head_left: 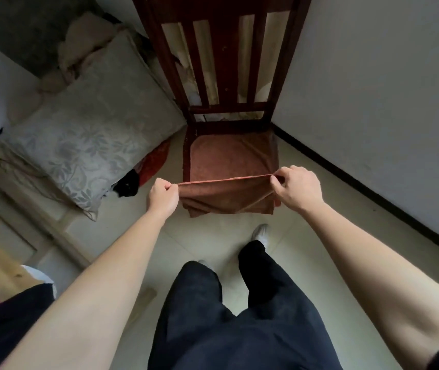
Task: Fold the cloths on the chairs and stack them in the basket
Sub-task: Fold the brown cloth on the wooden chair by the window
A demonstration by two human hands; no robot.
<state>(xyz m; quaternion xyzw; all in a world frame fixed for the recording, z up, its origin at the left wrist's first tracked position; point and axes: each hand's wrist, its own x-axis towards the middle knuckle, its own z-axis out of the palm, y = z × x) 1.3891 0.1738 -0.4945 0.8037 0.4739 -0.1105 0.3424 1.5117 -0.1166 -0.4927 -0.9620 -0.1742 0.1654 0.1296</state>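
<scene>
A brown cloth lies over the seat of a dark wooden chair straight ahead. Its near part hangs over the seat's front edge. My left hand pinches the cloth's near left corner, and my right hand pinches the near right corner. The edge between them is pulled taut, just above the seat front. No basket is in sight.
A grey patterned cushion leans left of the chair, with beige fabric piled behind it. Red and black items lie on the floor by the chair's left leg. A white wall with a dark skirting runs on the right. My legs stand on pale tiles.
</scene>
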